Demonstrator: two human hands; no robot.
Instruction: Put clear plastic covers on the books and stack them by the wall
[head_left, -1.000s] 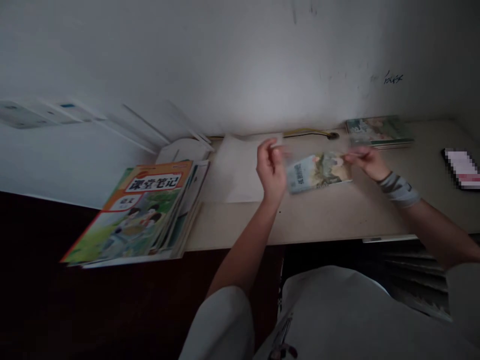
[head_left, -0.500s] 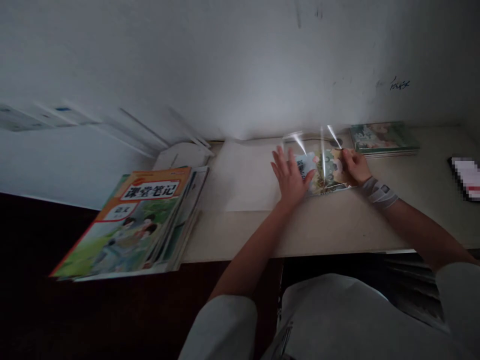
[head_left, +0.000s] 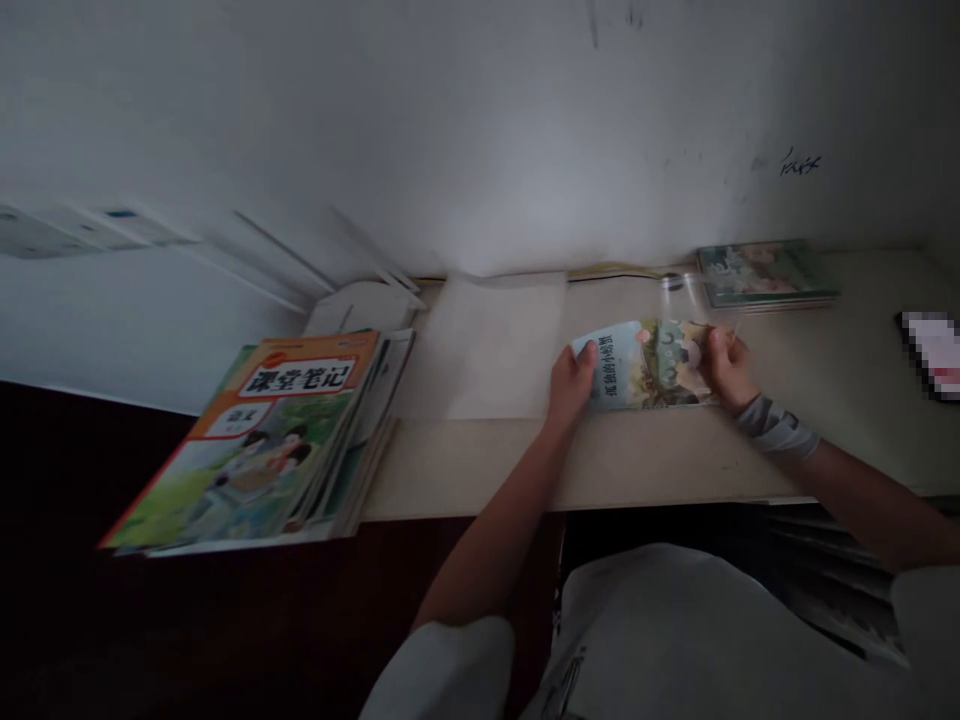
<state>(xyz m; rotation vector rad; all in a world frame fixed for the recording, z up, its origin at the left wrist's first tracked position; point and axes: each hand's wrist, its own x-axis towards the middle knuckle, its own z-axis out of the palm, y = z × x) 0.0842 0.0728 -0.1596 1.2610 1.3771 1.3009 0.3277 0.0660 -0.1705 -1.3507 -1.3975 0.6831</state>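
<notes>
A thin illustrated book with a pale blue end and a woodland picture is held between my two hands over the desk. My left hand grips its left end, thumb on top of the cover. Closed on the right end is my right hand, a grey band around its wrist. Shiny clear plastic shows at the book's upper right edge; how far it wraps the book I cannot tell.
A stack of workbooks overhangs the desk's left front edge. White sheets lie left of my hands. Green-covered books are stacked by the wall, and a phone lies at far right.
My left hand has gone from spread fingers over the book to gripping its left end. The book has shifted slightly nearer to me, and the clear plastic stands up less.
</notes>
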